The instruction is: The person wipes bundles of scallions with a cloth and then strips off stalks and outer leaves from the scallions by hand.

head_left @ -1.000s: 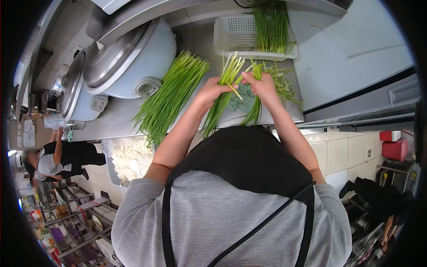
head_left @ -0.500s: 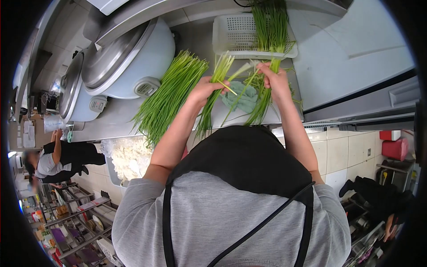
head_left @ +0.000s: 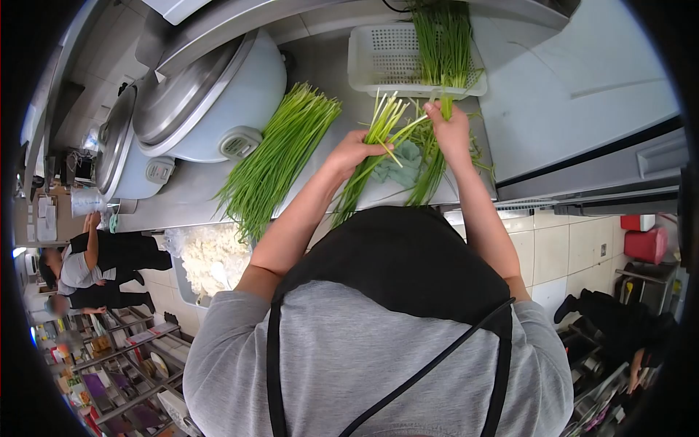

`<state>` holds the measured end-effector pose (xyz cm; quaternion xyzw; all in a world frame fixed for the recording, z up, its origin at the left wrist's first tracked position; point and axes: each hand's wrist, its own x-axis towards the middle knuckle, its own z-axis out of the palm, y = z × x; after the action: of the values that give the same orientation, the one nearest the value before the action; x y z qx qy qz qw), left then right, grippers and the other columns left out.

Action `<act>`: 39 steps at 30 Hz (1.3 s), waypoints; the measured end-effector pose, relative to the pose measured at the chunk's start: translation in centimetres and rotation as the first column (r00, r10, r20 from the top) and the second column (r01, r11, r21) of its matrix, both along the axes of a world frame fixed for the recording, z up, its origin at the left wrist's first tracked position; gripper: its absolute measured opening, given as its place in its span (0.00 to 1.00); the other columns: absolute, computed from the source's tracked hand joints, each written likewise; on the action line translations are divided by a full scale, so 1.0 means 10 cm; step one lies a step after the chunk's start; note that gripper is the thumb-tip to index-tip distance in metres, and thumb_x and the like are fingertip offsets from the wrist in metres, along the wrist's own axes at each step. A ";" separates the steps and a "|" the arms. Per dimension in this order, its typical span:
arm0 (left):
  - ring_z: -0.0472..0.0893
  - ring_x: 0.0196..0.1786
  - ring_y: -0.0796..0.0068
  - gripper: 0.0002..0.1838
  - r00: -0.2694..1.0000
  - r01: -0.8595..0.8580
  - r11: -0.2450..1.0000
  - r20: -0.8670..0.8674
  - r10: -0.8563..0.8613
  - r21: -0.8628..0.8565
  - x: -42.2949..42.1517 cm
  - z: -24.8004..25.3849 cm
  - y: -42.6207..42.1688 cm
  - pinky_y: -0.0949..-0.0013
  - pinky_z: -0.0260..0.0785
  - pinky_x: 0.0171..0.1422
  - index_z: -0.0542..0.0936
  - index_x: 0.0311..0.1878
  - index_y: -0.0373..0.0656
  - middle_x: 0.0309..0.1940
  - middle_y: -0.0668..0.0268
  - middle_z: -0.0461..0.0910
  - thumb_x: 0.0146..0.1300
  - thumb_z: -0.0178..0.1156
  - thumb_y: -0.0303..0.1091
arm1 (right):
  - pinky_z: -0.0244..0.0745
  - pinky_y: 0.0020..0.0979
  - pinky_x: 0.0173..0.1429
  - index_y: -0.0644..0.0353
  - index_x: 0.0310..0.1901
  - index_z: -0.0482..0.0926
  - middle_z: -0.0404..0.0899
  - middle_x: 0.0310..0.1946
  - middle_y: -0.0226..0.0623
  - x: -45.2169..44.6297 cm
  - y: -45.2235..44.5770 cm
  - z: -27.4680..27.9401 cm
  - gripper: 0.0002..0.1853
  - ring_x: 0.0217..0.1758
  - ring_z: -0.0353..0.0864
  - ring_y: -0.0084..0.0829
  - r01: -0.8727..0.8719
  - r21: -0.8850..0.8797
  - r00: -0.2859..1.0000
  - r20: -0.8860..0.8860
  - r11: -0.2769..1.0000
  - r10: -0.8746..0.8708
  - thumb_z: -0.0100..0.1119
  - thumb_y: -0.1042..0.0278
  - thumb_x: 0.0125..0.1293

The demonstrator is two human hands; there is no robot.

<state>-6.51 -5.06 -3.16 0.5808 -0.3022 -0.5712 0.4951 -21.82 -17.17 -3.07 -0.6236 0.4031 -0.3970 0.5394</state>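
Note:
My left hand (head_left: 354, 154) is closed round a small bunch of green chives (head_left: 384, 120), pale cut ends pointing away from me and leaves hanging toward my apron. My right hand (head_left: 450, 131) pinches more chives (head_left: 427, 178), whose leaves trail below it. A few pale stems cross the gap between the two bunches. Under and between my hands lies a crumpled green cloth (head_left: 399, 169), with loose chive scraps (head_left: 477, 149) around it. A large neat pile of chives (head_left: 280, 156) rests left of my left hand. Beyond my right hand, a white perforated basket (head_left: 397, 90) holds another bundle (head_left: 443, 47).
Two big rice cookers (head_left: 251, 87) with metal lids stand at the left of the steel counter (head_left: 193, 197). Below the counter edge is a tub of white, crumbly food (head_left: 211, 255). Other people (head_left: 120, 251) are at the left; another person (head_left: 619, 320) is at the right.
My left hand has moved slightly right and its bunch now fans out at the cut ends. My right hand has shifted a little. A second person has come into view at the left.

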 end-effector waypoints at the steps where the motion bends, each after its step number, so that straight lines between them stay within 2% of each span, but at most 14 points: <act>1: 0.74 0.32 0.78 0.13 1.000 0.003 1.000 -0.009 -0.003 0.015 0.04 -0.01 0.00 0.77 0.65 0.38 0.75 0.37 0.34 0.29 0.65 0.76 0.48 0.63 0.27 | 0.65 0.30 0.28 0.64 0.34 0.75 0.76 0.27 0.40 0.00 0.02 -0.01 0.09 0.22 0.71 0.30 0.030 -0.204 0.994 -0.097 0.978 -0.051 0.57 0.67 0.54; 4: 0.74 0.33 0.78 0.13 0.998 -0.013 0.999 -0.061 0.015 0.036 0.17 0.03 0.02 0.76 0.65 0.40 0.75 0.37 0.34 0.30 0.65 0.76 0.47 0.63 0.26 | 0.66 0.37 0.35 0.64 0.35 0.74 0.75 0.29 0.47 0.01 0.07 0.00 0.10 0.30 0.74 0.44 0.010 -0.466 0.946 -0.283 0.885 -0.160 0.56 0.68 0.53; 7: 0.75 0.33 0.76 0.13 0.991 -0.057 0.998 -0.122 0.060 0.028 0.26 0.12 0.05 0.76 0.66 0.41 0.75 0.37 0.33 0.32 0.63 0.77 0.48 0.62 0.26 | 0.68 0.38 0.37 0.67 0.37 0.74 0.75 0.29 0.54 0.01 0.08 -0.05 0.15 0.34 0.73 0.52 -0.033 -0.565 0.940 -0.298 0.825 -0.166 0.57 0.63 0.55; 11: 0.75 0.34 0.75 0.12 0.988 -0.083 0.995 -0.123 0.089 0.052 0.44 0.16 0.13 0.75 0.66 0.41 0.74 0.38 0.33 0.32 0.62 0.76 0.49 0.61 0.25 | 0.68 0.38 0.36 0.68 0.36 0.74 0.75 0.28 0.52 -0.03 -0.02 -0.17 0.16 0.33 0.74 0.50 -0.025 -0.572 0.940 -0.292 0.820 -0.175 0.57 0.61 0.55; 15: 0.75 0.34 0.74 0.13 0.973 -0.181 0.983 -0.141 0.185 0.044 0.48 0.09 0.13 0.75 0.66 0.40 0.74 0.39 0.31 0.33 0.61 0.76 0.50 0.60 0.25 | 0.66 0.41 0.32 0.67 0.32 0.73 0.74 0.25 0.51 -0.14 -0.11 -0.08 0.18 0.27 0.73 0.51 -0.103 -0.345 0.911 -0.409 0.933 -0.050 0.60 0.57 0.52; 18: 0.75 0.34 0.74 0.13 0.964 -0.187 0.982 -0.191 0.185 0.005 0.38 0.06 0.06 0.74 0.66 0.40 0.74 0.39 0.32 0.33 0.61 0.76 0.50 0.61 0.26 | 0.64 0.33 0.24 0.67 0.29 0.73 0.74 0.19 0.42 -0.07 -0.07 -0.14 0.19 0.18 0.71 0.39 -0.097 -0.253 0.947 -0.322 0.963 0.011 0.60 0.55 0.52; 20: 0.75 0.34 0.74 0.13 0.978 -0.154 0.987 -0.134 0.159 0.050 0.20 0.32 0.06 0.74 0.66 0.40 0.74 0.39 0.32 0.33 0.61 0.76 0.50 0.61 0.26 | 0.55 0.23 0.18 0.63 0.25 0.72 0.68 0.14 0.29 0.01 0.05 -0.03 0.16 0.13 0.62 0.22 -0.287 0.358 0.957 0.071 0.888 0.281 0.60 0.56 0.53; 23: 0.74 0.33 0.76 0.14 0.988 -0.096 0.995 -0.120 0.099 0.035 0.11 0.10 -0.03 0.75 0.66 0.39 0.75 0.38 0.33 0.31 0.63 0.76 0.49 0.63 0.28 | 0.46 0.17 0.19 0.62 0.39 0.75 0.63 0.18 0.22 0.09 0.12 -0.06 0.17 0.16 0.53 0.12 -0.415 0.474 0.906 0.297 0.777 0.302 0.54 0.55 0.59; 28: 0.75 0.32 0.76 0.13 0.987 -0.069 0.997 -0.142 0.071 0.016 0.05 0.02 -0.05 0.75 0.66 0.38 0.76 0.38 0.33 0.30 0.63 0.77 0.49 0.62 0.28 | 0.55 0.19 0.22 0.64 0.40 0.74 0.65 0.20 0.25 0.16 0.17 0.01 0.17 0.18 0.59 0.17 -0.460 0.388 0.877 0.341 0.799 0.339 0.52 0.56 0.60; 31: 0.75 0.32 0.76 0.13 0.978 -0.120 0.993 -0.169 0.121 0.014 0.08 0.04 -0.06 0.75 0.67 0.38 0.76 0.38 0.33 0.31 0.62 0.77 0.49 0.62 0.28 | 0.61 0.20 0.27 0.63 0.39 0.74 0.67 0.21 0.28 0.22 0.18 0.04 0.17 0.21 0.65 0.21 -0.229 0.353 0.940 0.323 0.907 0.111 0.52 0.56 0.60; 33: 0.75 0.31 0.75 0.13 0.975 -0.146 0.989 -0.165 0.147 0.020 0.14 0.02 -0.07 0.74 0.67 0.37 0.76 0.38 0.32 0.30 0.61 0.77 0.49 0.62 0.28 | 0.68 0.24 0.32 0.59 0.28 0.71 0.71 0.23 0.32 0.21 0.15 0.03 0.14 0.25 0.72 0.24 -0.150 0.410 0.842 0.530 0.900 -0.101 0.55 0.55 0.58; 35: 0.75 0.31 0.76 0.11 0.981 -0.154 0.988 -0.111 0.156 0.032 0.21 -0.06 -0.08 0.75 0.68 0.36 0.75 0.37 0.35 0.31 0.64 0.76 0.51 0.60 0.29 | 0.68 0.23 0.32 0.60 0.30 0.73 0.70 0.21 0.31 0.14 0.15 0.05 0.14 0.26 0.73 0.23 -0.174 0.431 0.878 0.474 0.885 -0.058 0.55 0.56 0.57; 37: 0.75 0.31 0.76 0.11 0.978 -0.173 0.985 -0.116 0.174 0.014 0.21 -0.10 -0.09 0.75 0.67 0.36 0.75 0.37 0.36 0.31 0.64 0.76 0.51 0.60 0.29 | 0.66 0.22 0.32 0.64 0.36 0.74 0.71 0.21 0.29 0.16 0.20 0.09 0.17 0.25 0.70 0.21 -0.288 0.285 0.958 0.067 0.914 0.280 0.56 0.56 0.57; 39: 0.74 0.30 0.76 0.10 0.975 -0.190 0.982 -0.121 0.188 -0.004 0.22 -0.11 -0.10 0.76 0.67 0.35 0.75 0.37 0.36 0.30 0.64 0.76 0.51 0.60 0.29 | 0.65 0.21 0.29 0.63 0.32 0.76 0.71 0.19 0.27 0.24 0.27 0.01 0.14 0.22 0.69 0.18 -0.377 0.139 0.924 -0.020 0.916 0.383 0.59 0.59 0.54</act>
<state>-4.35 -6.10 -4.30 0.5674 -0.2196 -0.5529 0.5693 -19.40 -14.47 -2.99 -0.6620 0.3124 -0.2423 0.6367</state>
